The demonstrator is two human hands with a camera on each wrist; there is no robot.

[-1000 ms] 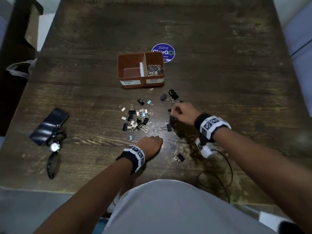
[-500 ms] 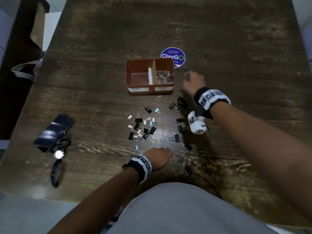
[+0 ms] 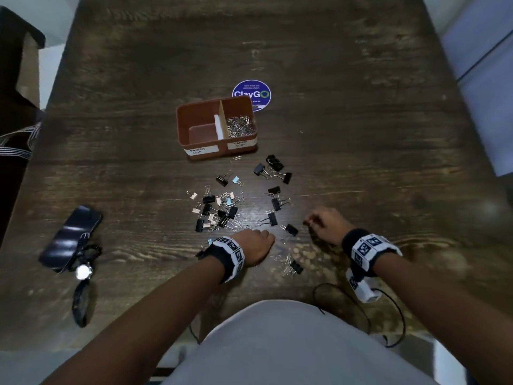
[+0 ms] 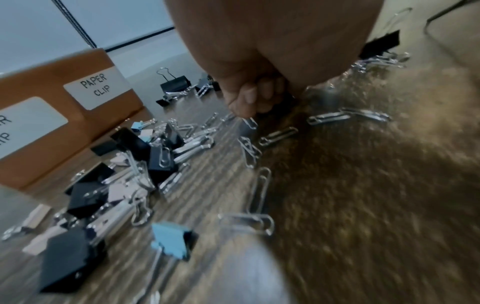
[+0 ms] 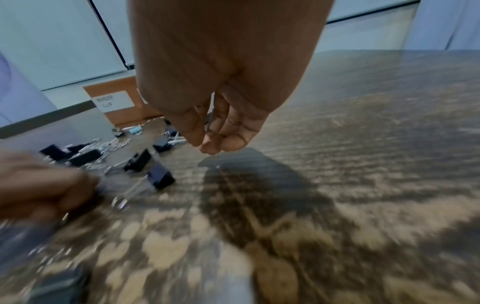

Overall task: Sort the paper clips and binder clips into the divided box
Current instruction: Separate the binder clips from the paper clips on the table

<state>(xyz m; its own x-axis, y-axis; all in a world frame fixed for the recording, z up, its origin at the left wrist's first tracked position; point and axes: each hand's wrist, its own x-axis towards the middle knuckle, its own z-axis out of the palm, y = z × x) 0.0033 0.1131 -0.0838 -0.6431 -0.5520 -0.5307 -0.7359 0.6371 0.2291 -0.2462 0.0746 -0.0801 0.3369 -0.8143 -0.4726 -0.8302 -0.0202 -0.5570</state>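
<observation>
The brown divided box (image 3: 202,154) stands mid-table; its right section, labelled PAPER CLIP, holds silver paper clips (image 3: 241,125), and the BINDER CLIP section looks bare. Black, blue and pale binder clips (image 3: 219,211) lie mixed with loose paper clips in front of the box. My left hand (image 3: 266,236) rests curled on the table at the pile's near edge. In the left wrist view the left hand (image 4: 246,111) pinches a paper clip (image 4: 250,123) at the thumb tip. My right hand (image 3: 313,220) hovers just right of the clips. In the right wrist view the right hand (image 5: 205,144) is loosely curled and holds nothing.
A dark phone (image 3: 70,237) and a wristwatch (image 3: 82,273) lie at the near left. A round blue ClayGO sticker (image 3: 251,94) is behind the box. A black cable (image 3: 388,315) loops near the table's front edge. More black binder clips (image 3: 273,169) sit right of the box front.
My right hand went from the clips up beside the box's right end, then came back near the front, right of the clips. The left hand has stayed in place.
</observation>
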